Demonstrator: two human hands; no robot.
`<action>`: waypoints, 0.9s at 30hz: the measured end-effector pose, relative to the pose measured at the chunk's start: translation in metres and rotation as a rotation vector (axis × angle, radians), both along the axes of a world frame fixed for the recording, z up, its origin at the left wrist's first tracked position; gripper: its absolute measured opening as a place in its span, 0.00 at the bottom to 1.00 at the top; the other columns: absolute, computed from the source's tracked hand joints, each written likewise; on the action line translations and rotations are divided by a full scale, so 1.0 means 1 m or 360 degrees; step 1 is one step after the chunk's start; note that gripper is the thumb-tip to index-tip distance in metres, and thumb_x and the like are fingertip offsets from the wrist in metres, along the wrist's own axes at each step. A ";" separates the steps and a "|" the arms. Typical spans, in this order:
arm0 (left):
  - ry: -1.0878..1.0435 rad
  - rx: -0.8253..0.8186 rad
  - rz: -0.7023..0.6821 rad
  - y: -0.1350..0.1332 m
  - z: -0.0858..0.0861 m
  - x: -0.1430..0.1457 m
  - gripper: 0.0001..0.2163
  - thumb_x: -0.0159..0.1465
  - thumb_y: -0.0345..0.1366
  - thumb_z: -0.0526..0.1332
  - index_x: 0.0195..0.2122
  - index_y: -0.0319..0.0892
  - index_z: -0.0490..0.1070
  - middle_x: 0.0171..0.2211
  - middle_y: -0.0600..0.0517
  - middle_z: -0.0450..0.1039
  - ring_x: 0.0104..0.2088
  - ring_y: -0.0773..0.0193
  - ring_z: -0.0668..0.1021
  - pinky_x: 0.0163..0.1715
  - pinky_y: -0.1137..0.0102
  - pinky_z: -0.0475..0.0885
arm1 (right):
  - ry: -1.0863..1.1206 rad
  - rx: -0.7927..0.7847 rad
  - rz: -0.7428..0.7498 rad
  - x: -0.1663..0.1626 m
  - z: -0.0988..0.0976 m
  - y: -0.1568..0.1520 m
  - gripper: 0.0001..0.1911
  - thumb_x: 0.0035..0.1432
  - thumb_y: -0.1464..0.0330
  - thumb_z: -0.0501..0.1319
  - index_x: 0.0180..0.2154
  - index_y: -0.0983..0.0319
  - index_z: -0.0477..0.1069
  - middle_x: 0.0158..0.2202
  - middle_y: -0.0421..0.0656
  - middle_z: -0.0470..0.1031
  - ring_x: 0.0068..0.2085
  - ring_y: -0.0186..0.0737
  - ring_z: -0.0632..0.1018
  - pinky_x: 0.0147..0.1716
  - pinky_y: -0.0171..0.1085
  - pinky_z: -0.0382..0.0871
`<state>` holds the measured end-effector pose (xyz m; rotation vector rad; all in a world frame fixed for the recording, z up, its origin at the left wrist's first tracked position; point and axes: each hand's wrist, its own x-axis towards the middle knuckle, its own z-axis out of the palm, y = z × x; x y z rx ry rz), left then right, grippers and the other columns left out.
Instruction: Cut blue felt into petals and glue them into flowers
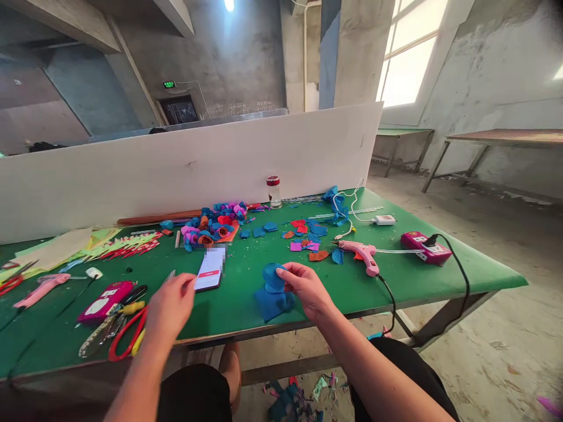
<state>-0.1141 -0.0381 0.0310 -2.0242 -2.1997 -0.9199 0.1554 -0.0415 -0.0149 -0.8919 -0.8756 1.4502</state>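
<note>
My right hand (pixel 305 287) pinches a rounded blue paper petal (pixel 273 276) between thumb and fingers, near the table's front edge. Just below it, more blue paper pieces (pixel 272 305) lie overlapping on the green table. My left hand (pixel 171 308) is curled with its fingertips pointing down, beside the phone (pixel 210 269); whatever it may hold is hidden. Under that hand lie red-handled scissors (pixel 127 337), their tip showing beyond it. To the right, a pink glue gun (pixel 363 255) lies on its side with a clear glue stick in its back.
Paper flowers (pixel 215 225) in blue, purple and red are heaped behind the phone. Loose petals (pixel 303 246) are scattered mid-table. Magenta boxes (pixel 426 248) sit at both sides, one with a black cable. A glass jar (pixel 273 193) stands before the white board (pixel 197 170).
</note>
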 end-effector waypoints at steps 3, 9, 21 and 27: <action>0.0221 -0.0229 0.0136 -0.010 -0.003 -0.048 0.12 0.59 0.42 0.54 0.34 0.45 0.75 0.27 0.51 0.77 0.24 0.62 0.74 0.24 0.72 0.61 | -0.0017 -0.0034 -0.0020 0.003 0.001 0.002 0.18 0.38 0.57 0.71 0.26 0.64 0.73 0.20 0.36 0.67 0.24 0.30 0.65 0.27 0.32 0.59; 0.0129 -0.0261 0.0105 -0.026 -0.006 -0.054 0.14 0.58 0.46 0.55 0.35 0.45 0.76 0.26 0.53 0.78 0.23 0.62 0.75 0.23 0.72 0.62 | -0.0004 -0.0050 0.0011 0.004 0.001 -0.001 0.18 0.37 0.57 0.72 0.25 0.64 0.73 0.20 0.36 0.66 0.23 0.29 0.65 0.28 0.33 0.60; -0.1406 -0.0619 -0.0821 -0.012 -0.013 0.094 0.14 0.52 0.45 0.68 0.32 0.40 0.71 0.20 0.58 0.69 0.21 0.71 0.69 0.21 0.76 0.63 | -0.0276 0.0113 0.0148 -0.007 0.010 -0.012 0.17 0.42 0.56 0.69 0.24 0.64 0.75 0.19 0.37 0.67 0.23 0.30 0.65 0.25 0.33 0.57; -0.1554 -0.0695 -0.0826 -0.007 -0.021 0.090 0.14 0.54 0.45 0.67 0.31 0.38 0.73 0.21 0.55 0.71 0.23 0.70 0.70 0.21 0.76 0.63 | -0.0351 0.0059 0.0117 0.000 0.003 -0.011 0.16 0.44 0.57 0.67 0.25 0.65 0.76 0.18 0.38 0.69 0.23 0.31 0.66 0.26 0.33 0.58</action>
